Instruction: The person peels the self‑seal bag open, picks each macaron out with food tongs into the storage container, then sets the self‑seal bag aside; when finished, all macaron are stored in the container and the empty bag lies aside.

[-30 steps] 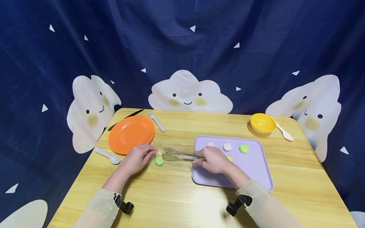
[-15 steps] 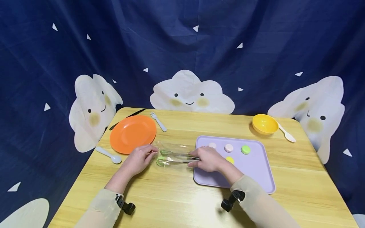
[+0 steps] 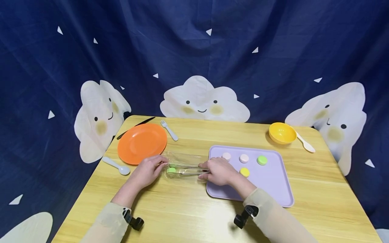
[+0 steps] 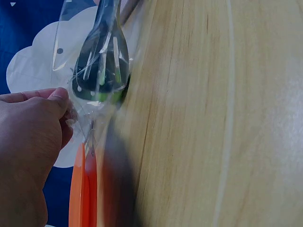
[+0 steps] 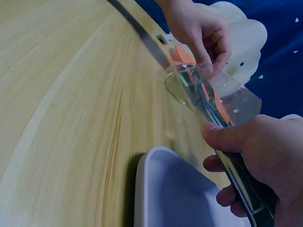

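Orange plate (image 3: 141,142) beyond the left hand (image 3: 148,171); lilac tray (image 3: 273,184) under the right hand (image 3: 218,171); a green disc (image 3: 171,170) (inside the clear bag (image 3: 182,164)) between them; navy cloud-print backdrop (image 3: 194,54).

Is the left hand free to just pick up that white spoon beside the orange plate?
Probably not yet: the left hand pinches the clear bag that the tongs reach into. The white spoon lies uncovered nearby.

Plate (image 3: 142,143) left of tray (image 3: 273,182); bowl (image 3: 282,132) behind, seemingly.
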{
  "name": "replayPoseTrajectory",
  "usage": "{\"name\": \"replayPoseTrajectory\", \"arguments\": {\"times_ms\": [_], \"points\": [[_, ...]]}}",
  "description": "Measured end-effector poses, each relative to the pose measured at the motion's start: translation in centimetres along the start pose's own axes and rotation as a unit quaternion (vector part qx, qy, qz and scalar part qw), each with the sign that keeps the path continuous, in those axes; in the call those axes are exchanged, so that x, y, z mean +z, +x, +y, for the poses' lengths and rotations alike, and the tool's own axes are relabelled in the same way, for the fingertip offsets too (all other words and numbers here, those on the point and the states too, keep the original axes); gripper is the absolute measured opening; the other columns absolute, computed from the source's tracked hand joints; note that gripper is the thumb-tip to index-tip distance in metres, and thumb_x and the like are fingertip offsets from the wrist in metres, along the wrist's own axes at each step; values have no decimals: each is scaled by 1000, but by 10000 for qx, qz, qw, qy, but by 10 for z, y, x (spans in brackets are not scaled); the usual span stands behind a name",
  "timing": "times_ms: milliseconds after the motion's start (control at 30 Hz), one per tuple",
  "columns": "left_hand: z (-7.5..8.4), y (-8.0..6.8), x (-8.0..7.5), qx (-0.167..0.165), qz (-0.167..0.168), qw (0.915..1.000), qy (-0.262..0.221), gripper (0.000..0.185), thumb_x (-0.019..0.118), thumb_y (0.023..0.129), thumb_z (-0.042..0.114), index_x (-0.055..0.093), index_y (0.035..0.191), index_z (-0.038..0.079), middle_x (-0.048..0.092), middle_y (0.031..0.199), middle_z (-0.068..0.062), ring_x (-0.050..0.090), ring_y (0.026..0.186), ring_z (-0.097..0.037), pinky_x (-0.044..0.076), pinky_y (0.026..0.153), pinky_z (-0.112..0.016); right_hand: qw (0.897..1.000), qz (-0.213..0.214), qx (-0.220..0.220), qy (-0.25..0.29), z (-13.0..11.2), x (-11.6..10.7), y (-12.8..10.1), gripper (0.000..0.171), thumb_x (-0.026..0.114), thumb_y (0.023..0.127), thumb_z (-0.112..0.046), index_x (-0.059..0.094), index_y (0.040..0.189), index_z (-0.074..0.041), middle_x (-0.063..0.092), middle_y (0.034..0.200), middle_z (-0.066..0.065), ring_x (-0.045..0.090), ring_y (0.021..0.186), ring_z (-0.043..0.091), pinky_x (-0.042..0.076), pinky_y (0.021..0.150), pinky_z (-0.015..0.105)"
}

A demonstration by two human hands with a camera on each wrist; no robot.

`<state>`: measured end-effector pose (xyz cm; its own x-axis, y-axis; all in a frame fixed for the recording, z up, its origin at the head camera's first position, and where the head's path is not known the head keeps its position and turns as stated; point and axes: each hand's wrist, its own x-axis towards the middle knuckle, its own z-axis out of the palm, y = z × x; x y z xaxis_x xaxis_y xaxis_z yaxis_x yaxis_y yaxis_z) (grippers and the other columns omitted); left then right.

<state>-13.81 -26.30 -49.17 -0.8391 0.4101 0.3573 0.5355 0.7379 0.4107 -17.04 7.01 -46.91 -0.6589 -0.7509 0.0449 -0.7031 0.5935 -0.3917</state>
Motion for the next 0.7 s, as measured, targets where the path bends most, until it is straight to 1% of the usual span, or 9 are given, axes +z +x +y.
{"name": "replayPoseTrajectory", "arguments": {"times_ms": [100,200,233,267,333,400,533,633,700], "points": [[-2,-1,0,-18,41,10000,38,10,76,100,12,77,110,14,76,109,3,74,103,-19,61,90,-41,9999,85,54,-77,2,-4,-8,25,77,98,-39,79,113,-19,73,87,-7,69,81,19,53,70,45],[-4,-2,0,-40,77,9999,89,11,76,100,11,76,110,14,76,108,3,74,102,-19,61,90,-42,9995,228,75,-180,5,-10,-20,25,77,97,-40,79,112,-20,76,92,-6,69,83,19,53,68,44],[-4,-2,-1,-40,80,9999,85,11,76,100,11,76,110,14,76,108,3,74,102,-19,61,89,-42,9995,257,100,-182,7,-13,-25,24,77,97,-40,79,111,-20,76,93,-6,69,82,19,53,67,44],[-4,-2,-1,-42,79,9999,86,10,76,100,11,76,110,13,76,108,3,74,102,-19,61,89,-42,9993,303,126,-188,8,-15,-30,27,78,97,-39,79,114,-18,77,99,-5,69,83,19,54,67,44],[-4,-1,-2,-38,65,9999,82,10,76,100,11,77,110,12,76,108,2,74,101,-20,62,89,-42,9989,338,226,-238,12,-21,-41,30,77,97,-40,80,118,-18,78,103,-4,69,84,19,54,67,44],[-3,-1,-2,-44,53,10000,71,10,76,100,11,77,110,12,76,108,2,74,101,-20,62,89,-43,9984,378,312,-270,15,-26,-52,33,77,97,-40,80,121,-17,78,109,-3,71,88,21,55,68,44],[-2,-1,-2,-35,47,10000,57,9,77,99,12,77,109,12,76,107,2,74,101,-20,61,89,-43,9969,533,438,-370,22,-37,-76,32,79,96,-38,80,120,-16,78,112,-3,71,88,21,55,67,44],[-3,-1,-1,-3,65,10000,64,8,77,99,12,77,107,12,76,105,3,74,100,-19,62,88,-42,9951,671,555,-461,28,-46,-96,34,80,95,-36,80,121,-15,78,110,-3,71,86,20,55,67,44],[-3,-1,0,20,81,9999,72,8,78,99,12,77,107,12,76,105,3,74,99,-18,62,88,-42,9932,800,636,-556,32,-52,-110,35,81,95,-37,80,122,-16,78,111,-6,72,87,19,56,69,45]]}}
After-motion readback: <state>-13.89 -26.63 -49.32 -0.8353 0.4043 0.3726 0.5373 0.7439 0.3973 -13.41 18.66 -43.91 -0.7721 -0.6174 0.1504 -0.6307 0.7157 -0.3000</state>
